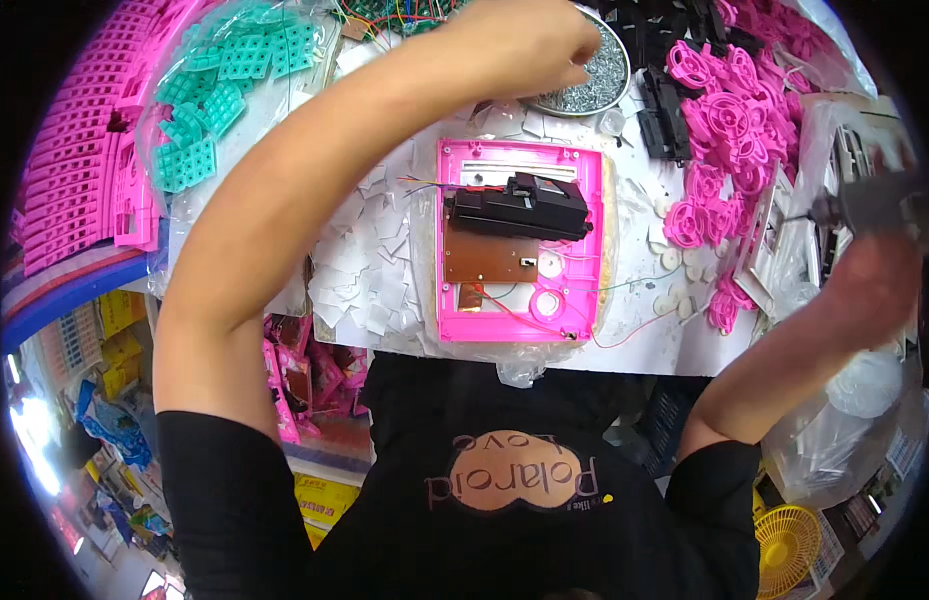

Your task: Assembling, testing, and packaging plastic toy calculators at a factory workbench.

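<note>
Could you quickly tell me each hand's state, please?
Left hand: curled over the round bowl; any hold cannot be told.
Right hand: closed on a dark handheld tool.

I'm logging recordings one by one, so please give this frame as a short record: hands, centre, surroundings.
Left hand: over a round, pale-rimmed bowl of small silver metal pieces; grip unclear
Right hand: gripping a dark, blurred handheld tool with a thin tip
Centre: pink rectangular plastic casing, open side up
Within it: black oblong plastic module, brown rectangular board
Surroundings: turquoise gridded plastic pieces, pink looped plastic parts, white paper scraps
</note>
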Demonstrator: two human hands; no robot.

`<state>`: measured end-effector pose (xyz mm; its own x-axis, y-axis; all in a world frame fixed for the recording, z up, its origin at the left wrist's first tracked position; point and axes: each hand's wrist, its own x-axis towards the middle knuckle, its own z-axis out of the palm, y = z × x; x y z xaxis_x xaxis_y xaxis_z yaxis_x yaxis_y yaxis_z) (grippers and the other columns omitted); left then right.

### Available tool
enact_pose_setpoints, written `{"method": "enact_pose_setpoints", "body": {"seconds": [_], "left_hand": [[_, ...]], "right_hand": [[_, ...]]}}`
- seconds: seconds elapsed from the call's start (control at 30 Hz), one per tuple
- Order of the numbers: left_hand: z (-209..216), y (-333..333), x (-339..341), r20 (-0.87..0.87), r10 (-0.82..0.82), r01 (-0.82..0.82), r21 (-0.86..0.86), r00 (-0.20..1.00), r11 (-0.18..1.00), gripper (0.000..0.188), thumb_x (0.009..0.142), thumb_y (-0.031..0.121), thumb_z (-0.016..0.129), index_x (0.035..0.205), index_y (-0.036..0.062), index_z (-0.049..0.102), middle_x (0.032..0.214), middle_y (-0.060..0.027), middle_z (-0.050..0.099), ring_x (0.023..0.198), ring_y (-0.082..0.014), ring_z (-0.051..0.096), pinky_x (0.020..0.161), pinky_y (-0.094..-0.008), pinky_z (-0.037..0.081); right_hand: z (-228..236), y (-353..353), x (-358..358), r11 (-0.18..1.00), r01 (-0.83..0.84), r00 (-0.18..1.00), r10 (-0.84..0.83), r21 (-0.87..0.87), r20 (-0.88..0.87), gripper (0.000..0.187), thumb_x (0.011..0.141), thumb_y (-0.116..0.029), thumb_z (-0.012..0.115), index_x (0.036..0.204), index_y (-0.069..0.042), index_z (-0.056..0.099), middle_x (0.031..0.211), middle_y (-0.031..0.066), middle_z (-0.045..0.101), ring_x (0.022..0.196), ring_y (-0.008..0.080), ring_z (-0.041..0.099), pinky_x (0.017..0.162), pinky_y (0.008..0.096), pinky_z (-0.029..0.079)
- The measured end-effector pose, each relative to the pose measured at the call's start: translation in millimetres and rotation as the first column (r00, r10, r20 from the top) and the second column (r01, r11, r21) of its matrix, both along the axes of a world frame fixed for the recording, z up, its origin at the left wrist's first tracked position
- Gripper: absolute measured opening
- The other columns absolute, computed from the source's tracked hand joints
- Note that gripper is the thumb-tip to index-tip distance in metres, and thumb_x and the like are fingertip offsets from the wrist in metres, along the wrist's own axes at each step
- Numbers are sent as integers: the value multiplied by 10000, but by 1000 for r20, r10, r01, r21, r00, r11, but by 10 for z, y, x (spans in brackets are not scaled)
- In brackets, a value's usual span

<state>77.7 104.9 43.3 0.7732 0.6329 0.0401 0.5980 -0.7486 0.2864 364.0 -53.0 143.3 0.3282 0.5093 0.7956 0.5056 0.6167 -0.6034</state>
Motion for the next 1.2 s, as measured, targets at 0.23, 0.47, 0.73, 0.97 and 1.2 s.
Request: {"method": "enact_pose_setpoints", "body": {"seconds": [0.23,0.47,0.73,0.97,1.2], "left_hand": [[-420,112,254,36,-166,156,196,985,968,185,828,201,617,819,65,742,828,-161,732,832,-361,716,749,-491,544],[-514,244,271,88,-47,26,227,995,973,208,852,238,626,799,69,736,819,-170,724,779,-332,721,733,-477,539],[83,-719,-528,594,-180,283,-84,784,955,140,822,140,783,849,71,665,802,-41,664,739,-252,642,709,-354,460],[-42,-1475,-756,570,-72,14,105,818,994,201,811,111,790,988,130,697,947,8,699,781,-179,627,800,-375,347],[-75,-1546,-744,621,-33,-19,77,783,997,149,803,152,799,917,144,705,906,21,685,806,-165,633,839,-399,361]], "right_hand": [[-104,499,85,687,-564,823,419,-459,-383,422,992,-170,615,1265,148,572,1091,149,589,1006,201,547,914,359,447],[-37,482,-1495,865,-392,914,329,-312,-235,723,915,-275,731,1451,75,395,1178,249,648,1126,273,642,1044,386,481],[-386,285,-803,377,-841,519,766,-388,-380,422,964,-213,597,1345,-68,485,839,60,555,771,193,551,883,471,503],[-252,54,-1254,161,-967,219,919,-195,-327,339,986,-316,627,1276,-178,520,691,-78,547,595,72,491,673,277,480],[-82,-118,-1514,289,-913,389,830,-289,-400,325,970,-328,678,1214,-194,510,691,-64,552,548,78,496,628,277,500]]}}
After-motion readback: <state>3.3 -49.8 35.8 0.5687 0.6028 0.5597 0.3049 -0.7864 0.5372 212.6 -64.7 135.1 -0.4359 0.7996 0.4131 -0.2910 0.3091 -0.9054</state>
